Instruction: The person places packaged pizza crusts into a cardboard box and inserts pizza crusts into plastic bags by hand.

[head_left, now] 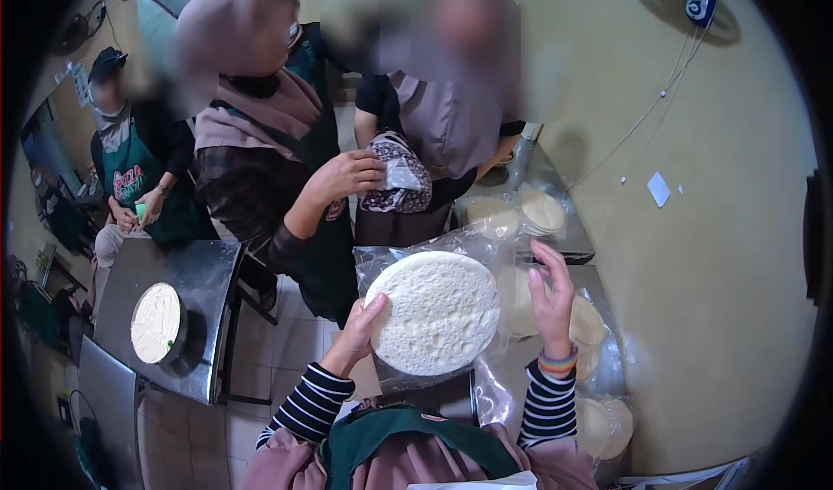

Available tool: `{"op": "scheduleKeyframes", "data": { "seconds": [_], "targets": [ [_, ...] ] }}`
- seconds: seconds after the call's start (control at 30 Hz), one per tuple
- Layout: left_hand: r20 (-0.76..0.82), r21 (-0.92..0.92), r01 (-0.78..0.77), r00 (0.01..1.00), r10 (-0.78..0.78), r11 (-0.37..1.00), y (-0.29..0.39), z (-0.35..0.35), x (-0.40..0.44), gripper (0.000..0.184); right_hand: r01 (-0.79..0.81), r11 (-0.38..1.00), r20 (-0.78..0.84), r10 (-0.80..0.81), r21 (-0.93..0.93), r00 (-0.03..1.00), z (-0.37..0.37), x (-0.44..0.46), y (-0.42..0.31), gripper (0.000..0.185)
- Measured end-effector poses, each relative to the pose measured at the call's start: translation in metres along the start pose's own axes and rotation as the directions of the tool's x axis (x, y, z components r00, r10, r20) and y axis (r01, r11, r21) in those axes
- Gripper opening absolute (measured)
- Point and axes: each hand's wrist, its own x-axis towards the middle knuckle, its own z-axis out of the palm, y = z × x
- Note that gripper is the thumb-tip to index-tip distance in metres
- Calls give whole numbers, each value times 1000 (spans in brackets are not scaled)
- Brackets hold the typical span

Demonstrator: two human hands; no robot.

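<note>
My left hand (360,332) holds a round, pale pizza base (434,312) by its left edge, thumb on top and fingers underneath. The base is tilted toward me, and its upper face is full of small pits. Clear plastic wrap (373,264) spreads out behind and beneath it. To the right of the base, my right hand (553,299) is raised with fingers stretched out and nothing visible in it. I cannot tell whether it touches the plastic. More pale rounds (587,323) in clear bags lie just beyond that hand.
On the right, further bagged rounds (542,210) rest on tables along the wall. A dark metal table (217,273) at left bears a cream-topped round (156,323). Two people stand close in front; one person's hand (356,176) reaches toward a patterned cloth (403,164).
</note>
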Motion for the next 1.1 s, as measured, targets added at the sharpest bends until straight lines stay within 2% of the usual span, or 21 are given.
{"op": "scheduleKeyframes", "data": {
  "seconds": [0.03,0.07,0.13,0.27,0.5,0.57,0.63,0.67,0.8,0.9,0.97,1.03,1.07,1.1],
  "targets": [
    [-6,1,-4,1000,4,1000,1,-5,-3,50,167,976,114,-152,-139,982,3,9,-2,31],
    [-7,44,-3,1000,4,999,1,-9,-5,48,172,976,118,-157,-131,981,8,15,-4,31],
    [-11,92,-25,1000,26,995,2,-16,-11,46,265,941,283,-201,-210,938,20,25,-9,30],
    [-46,126,-44,998,50,991,9,-28,-23,44,270,932,426,-148,-242,893,40,24,-9,15],
    [-133,36,-4,991,8,999,10,-45,-37,44,281,959,361,-253,-28,898,69,14,3,9],
    [-112,-2,61,992,-60,998,19,-42,-41,44,285,958,352,-264,-8,898,71,12,9,9],
    [-101,-33,72,992,-75,997,21,-40,-41,44,302,946,263,-322,114,909,74,11,14,11],
    [-89,-64,89,992,-94,994,22,-40,-41,44,308,943,268,-331,125,905,74,9,15,11],
    [-79,-54,119,989,-123,991,16,-40,-36,45,137,936,130,-188,325,974,78,-2,19,14],
    [-62,-30,185,980,-187,982,13,-40,-32,49,105,922,156,-173,372,973,74,-9,31,11],
    [-84,-72,162,982,-168,984,13,-39,-35,50,82,905,136,-152,416,979,62,-14,43,10],
    [-105,-110,140,983,-152,984,12,-40,-36,52,59,855,-11,-62,515,998,46,-14,55,9],
    [-100,-108,141,983,-152,984,12,-38,-37,52,62,856,-16,-63,513,998,43,-17,56,9],
    [-111,-96,127,984,-138,987,12,-36,-38,52,-107,812,7,125,574,992,42,-19,57,15]
  ]
}}
